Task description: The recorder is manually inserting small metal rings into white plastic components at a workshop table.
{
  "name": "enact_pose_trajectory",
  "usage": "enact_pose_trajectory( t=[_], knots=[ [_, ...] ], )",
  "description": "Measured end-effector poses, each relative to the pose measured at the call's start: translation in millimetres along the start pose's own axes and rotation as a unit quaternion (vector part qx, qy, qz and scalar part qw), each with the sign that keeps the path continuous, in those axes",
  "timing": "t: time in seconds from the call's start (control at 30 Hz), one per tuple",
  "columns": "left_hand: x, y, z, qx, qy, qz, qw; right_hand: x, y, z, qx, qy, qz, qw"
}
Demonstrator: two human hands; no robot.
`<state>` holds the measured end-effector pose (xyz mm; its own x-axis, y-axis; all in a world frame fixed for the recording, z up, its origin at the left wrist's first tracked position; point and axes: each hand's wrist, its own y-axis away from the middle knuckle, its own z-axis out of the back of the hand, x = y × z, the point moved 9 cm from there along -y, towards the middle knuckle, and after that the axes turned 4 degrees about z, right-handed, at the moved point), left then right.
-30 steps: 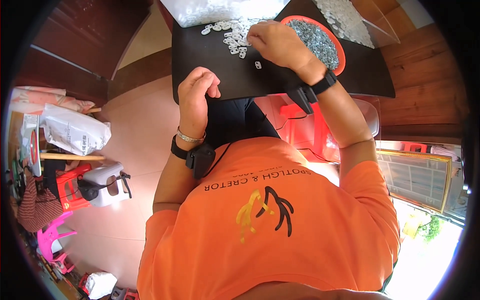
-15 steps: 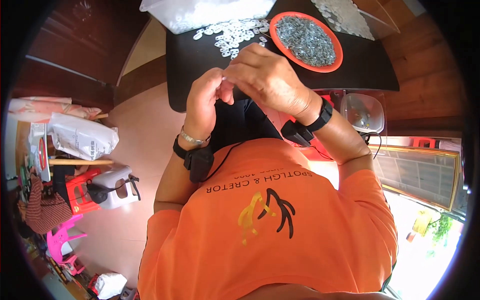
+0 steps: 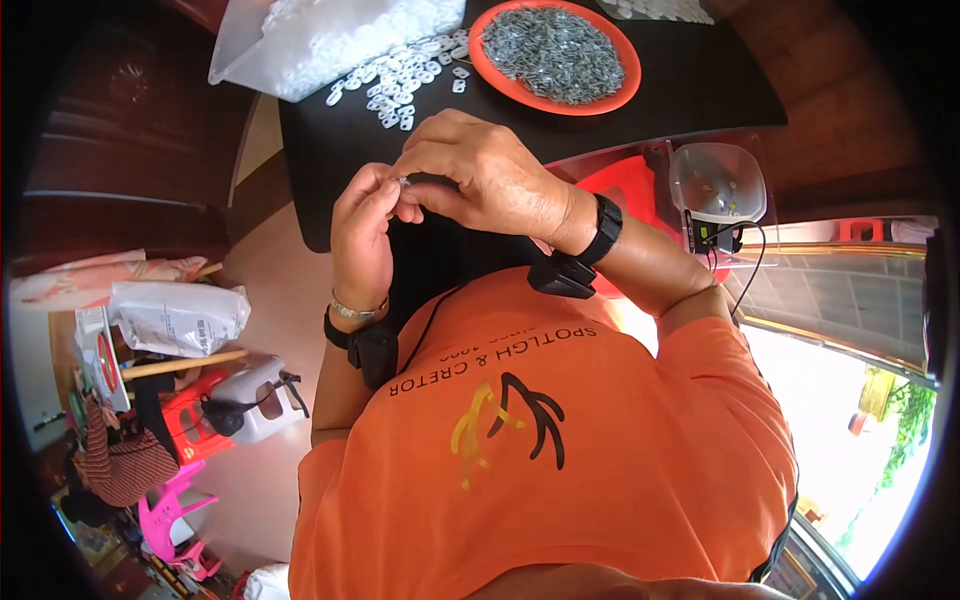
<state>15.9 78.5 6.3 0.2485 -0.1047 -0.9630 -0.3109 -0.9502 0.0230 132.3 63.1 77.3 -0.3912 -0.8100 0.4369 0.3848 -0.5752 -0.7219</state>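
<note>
The left hand (image 3: 362,235) and the right hand (image 3: 480,180) are drawn together just in front of the near edge of the black table (image 3: 700,85), fingertips meeting. Between them sits a small pale piece (image 3: 403,182), pinched by the left thumb and forefinger; the right fingers curl over it from the other side, so whether they also grip it cannot be told. The piece is too small to make out in shape. Both hands hover above the person's lap, apart from the table top.

Each wrist wears a black band with a small black box, and the left wrist also carries a thin metal bracelet (image 3: 358,310). The person wears an orange shirt (image 3: 560,450) with dark lettering and a yellow and black figure.

On the table, beyond the hands, a scatter of small white pieces (image 3: 395,85) lies loose, spilling from a clear plastic bag (image 3: 300,45) of the same at the table's far left corner. To the right of that scatter stands a round orange tray (image 3: 620,85) heaped with small grey metal bits (image 3: 550,50). Just off the table's near right edge are a red stool (image 3: 620,185) and a round clear bowl (image 3: 718,180). Well away from the table on the left lie a grey sack (image 3: 175,315) and a pink plastic chair (image 3: 170,515).
</note>
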Motion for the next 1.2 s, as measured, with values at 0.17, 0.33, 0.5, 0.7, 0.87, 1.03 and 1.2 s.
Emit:
enact_pose_trajectory(
  t=[0.17,0.33,0.5,0.7,0.87,1.03,1.2],
  knots=[
    [-0.6,-2.2,-2.5,0.013,-0.059,-0.006,0.998,4.7,0.3,6.0,0.033,0.016,0.030,0.999],
    [-6.0,-3.2,3.7,-0.020,-0.078,-0.012,0.997,-34.6,-9.1,41.6,0.053,0.157,0.015,0.986],
    [-1.2,-5.5,21.7,-0.055,-0.001,-0.020,0.998,-87.8,-8.2,52.8,0.272,0.370,-0.039,0.888],
    [0.1,-5.6,22.7,-0.058,0.021,-0.031,0.998,-97.9,-1.2,51.4,0.327,0.323,-0.028,0.888],
    [2.6,-6.5,25.0,-0.049,0.044,-0.024,0.998,-92.2,0.8,57.9,0.240,0.351,0.047,0.904],
    [2.6,-5.7,27.0,-0.040,0.046,-0.029,0.998,-96.1,-16.2,70.3,0.279,0.312,-0.051,0.907],
    [3.3,-6.8,26.5,-0.040,0.040,-0.026,0.998,-90.2,-21.7,89.9,0.185,0.262,-0.022,0.947]
  ],
)
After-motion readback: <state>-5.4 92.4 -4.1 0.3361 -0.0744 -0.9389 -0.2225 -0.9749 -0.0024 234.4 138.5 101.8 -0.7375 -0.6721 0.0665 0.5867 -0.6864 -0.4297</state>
